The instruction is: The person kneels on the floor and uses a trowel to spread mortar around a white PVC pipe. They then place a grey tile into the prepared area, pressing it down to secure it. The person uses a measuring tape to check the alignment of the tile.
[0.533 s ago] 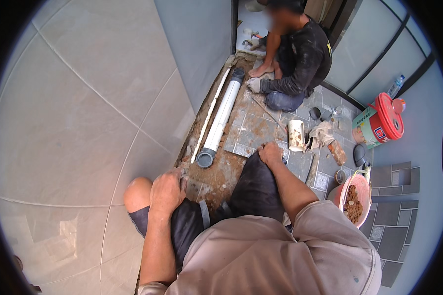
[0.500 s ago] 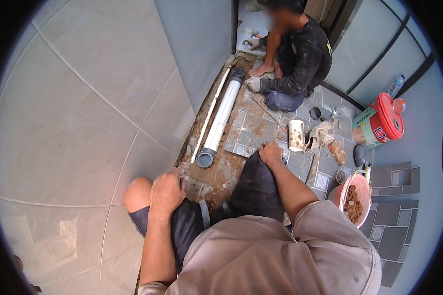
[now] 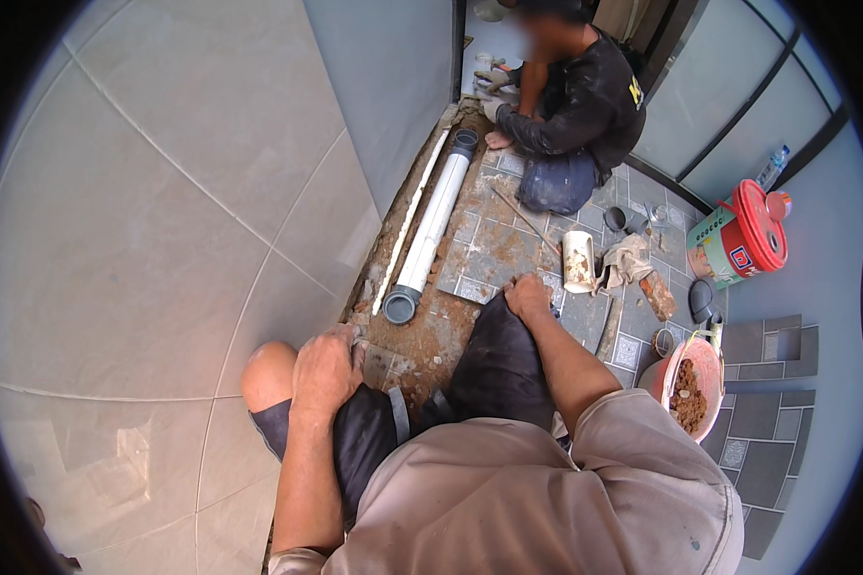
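Note:
My left hand [image 3: 324, 372] rests on my left knee, thumb apart from its loosely bent fingers, with nothing seen in it. On my right knee lies my right hand [image 3: 527, 296], its fingers draped over the dark trousers [image 3: 494, 355] and partly hidden. Ahead, a white pipe [image 3: 433, 225] lies in a dirt trench along the wall. Grey fittings cap both its ends: a near fitting [image 3: 400, 307] with its opening facing up, and a far fitting [image 3: 465, 144]. A thinner white pipe [image 3: 409, 225] runs alongside, against the wall.
A co-worker in dark clothes [image 3: 580, 105] sits at the far end, gloved hands [image 3: 494, 96] low near the doorway. To the right are a cut white container [image 3: 577, 262], a rag [image 3: 626, 262], a brick [image 3: 657, 295], a lidded red-and-green bucket [image 3: 738, 235] and a soil bucket [image 3: 695, 388].
The co-worker has shifted, and the nearer gloved hand has moved from beside the foot toward the trench's far end. My hands and the pipe stay where they were.

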Demonstrator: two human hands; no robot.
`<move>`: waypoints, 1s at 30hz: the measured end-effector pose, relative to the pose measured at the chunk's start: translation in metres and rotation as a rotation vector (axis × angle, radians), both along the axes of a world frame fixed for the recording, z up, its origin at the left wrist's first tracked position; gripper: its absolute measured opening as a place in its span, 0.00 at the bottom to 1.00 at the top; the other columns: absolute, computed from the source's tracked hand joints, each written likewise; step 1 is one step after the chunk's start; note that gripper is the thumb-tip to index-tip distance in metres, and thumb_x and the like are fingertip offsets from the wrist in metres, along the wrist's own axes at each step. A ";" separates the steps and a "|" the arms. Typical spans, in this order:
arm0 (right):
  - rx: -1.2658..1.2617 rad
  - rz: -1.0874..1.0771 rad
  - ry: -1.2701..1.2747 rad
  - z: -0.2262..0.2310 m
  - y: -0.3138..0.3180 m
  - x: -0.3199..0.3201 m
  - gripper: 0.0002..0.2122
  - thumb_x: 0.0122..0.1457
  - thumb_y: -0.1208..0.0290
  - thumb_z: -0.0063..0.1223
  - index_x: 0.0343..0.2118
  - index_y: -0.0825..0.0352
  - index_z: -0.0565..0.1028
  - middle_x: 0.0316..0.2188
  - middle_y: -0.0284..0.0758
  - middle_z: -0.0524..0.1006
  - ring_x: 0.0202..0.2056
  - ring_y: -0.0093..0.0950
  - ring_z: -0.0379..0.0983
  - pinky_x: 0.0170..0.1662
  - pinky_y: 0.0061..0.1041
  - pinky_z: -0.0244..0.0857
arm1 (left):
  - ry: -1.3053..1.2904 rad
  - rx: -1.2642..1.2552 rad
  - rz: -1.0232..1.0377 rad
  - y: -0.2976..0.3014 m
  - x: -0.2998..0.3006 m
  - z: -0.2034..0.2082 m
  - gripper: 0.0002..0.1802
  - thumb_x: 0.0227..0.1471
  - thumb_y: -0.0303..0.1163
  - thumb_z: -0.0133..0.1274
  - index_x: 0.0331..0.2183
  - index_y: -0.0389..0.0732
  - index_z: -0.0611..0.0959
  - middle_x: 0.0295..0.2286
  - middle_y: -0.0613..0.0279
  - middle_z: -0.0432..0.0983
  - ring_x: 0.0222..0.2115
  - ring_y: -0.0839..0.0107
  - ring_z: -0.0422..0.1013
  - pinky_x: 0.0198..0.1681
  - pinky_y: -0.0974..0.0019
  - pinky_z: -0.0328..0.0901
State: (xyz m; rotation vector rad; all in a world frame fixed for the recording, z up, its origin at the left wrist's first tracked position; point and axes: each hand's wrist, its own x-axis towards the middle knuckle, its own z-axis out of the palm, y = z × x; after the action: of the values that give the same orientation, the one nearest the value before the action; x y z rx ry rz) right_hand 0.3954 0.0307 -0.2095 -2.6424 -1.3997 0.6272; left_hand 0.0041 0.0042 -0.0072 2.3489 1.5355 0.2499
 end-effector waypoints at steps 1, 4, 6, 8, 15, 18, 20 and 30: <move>0.024 0.001 -0.019 -0.001 -0.001 0.000 0.19 0.64 0.53 0.57 0.49 0.59 0.84 0.55 0.44 0.79 0.60 0.42 0.72 0.64 0.52 0.59 | 0.001 0.002 0.000 -0.001 0.000 0.000 0.12 0.58 0.34 0.57 0.38 0.35 0.84 0.37 0.43 0.82 0.40 0.42 0.77 0.47 0.45 0.71; -0.067 0.019 0.047 0.007 0.001 -0.006 0.21 0.65 0.53 0.54 0.54 0.62 0.81 0.60 0.41 0.74 0.66 0.40 0.65 0.67 0.53 0.56 | 0.025 -0.011 0.002 -0.001 -0.004 0.000 0.13 0.57 0.33 0.58 0.42 0.37 0.84 0.37 0.41 0.81 0.41 0.40 0.77 0.46 0.44 0.70; -0.073 0.008 0.050 0.008 0.000 -0.006 0.21 0.65 0.53 0.54 0.53 0.62 0.81 0.60 0.41 0.74 0.66 0.40 0.65 0.66 0.53 0.56 | 0.020 -0.017 0.003 -0.001 -0.004 0.000 0.13 0.57 0.33 0.59 0.42 0.37 0.84 0.38 0.41 0.81 0.41 0.40 0.77 0.46 0.44 0.70; -0.073 0.004 0.045 0.008 -0.001 -0.007 0.21 0.65 0.53 0.54 0.53 0.63 0.81 0.60 0.41 0.74 0.66 0.40 0.65 0.66 0.54 0.56 | 0.023 -0.021 0.004 -0.002 -0.004 0.001 0.12 0.57 0.33 0.58 0.40 0.36 0.84 0.37 0.41 0.81 0.41 0.41 0.77 0.46 0.45 0.70; -0.048 0.014 0.050 0.000 -0.006 -0.007 0.21 0.65 0.54 0.54 0.52 0.62 0.82 0.60 0.42 0.74 0.66 0.41 0.64 0.67 0.55 0.55 | 0.023 -0.029 0.002 -0.005 -0.004 0.005 0.12 0.58 0.34 0.57 0.37 0.34 0.83 0.37 0.42 0.82 0.40 0.42 0.77 0.48 0.46 0.70; -0.048 0.012 0.062 0.000 -0.007 -0.009 0.20 0.65 0.54 0.54 0.52 0.62 0.82 0.60 0.42 0.74 0.66 0.42 0.64 0.67 0.55 0.55 | 0.026 -0.035 0.007 -0.005 -0.005 0.006 0.12 0.58 0.34 0.57 0.39 0.35 0.84 0.38 0.43 0.82 0.41 0.42 0.77 0.48 0.46 0.70; -0.046 0.010 0.065 0.000 -0.008 -0.010 0.20 0.65 0.54 0.54 0.52 0.61 0.82 0.60 0.42 0.74 0.66 0.42 0.64 0.67 0.55 0.55 | 0.023 -0.035 0.007 -0.005 -0.005 0.005 0.13 0.58 0.34 0.58 0.39 0.35 0.84 0.39 0.43 0.82 0.41 0.42 0.77 0.49 0.46 0.70; -0.043 0.003 0.053 0.005 -0.008 -0.011 0.20 0.65 0.54 0.54 0.52 0.62 0.82 0.59 0.42 0.74 0.65 0.41 0.65 0.66 0.55 0.56 | 0.028 -0.045 0.007 -0.005 -0.005 0.006 0.13 0.58 0.34 0.57 0.39 0.35 0.84 0.38 0.43 0.82 0.41 0.42 0.77 0.49 0.46 0.71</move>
State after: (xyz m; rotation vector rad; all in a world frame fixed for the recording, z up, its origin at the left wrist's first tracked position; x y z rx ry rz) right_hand 0.3843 0.0226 -0.2043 -2.6360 -1.3917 0.7303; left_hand -0.0011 -0.0008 -0.0012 2.3223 1.5457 0.1823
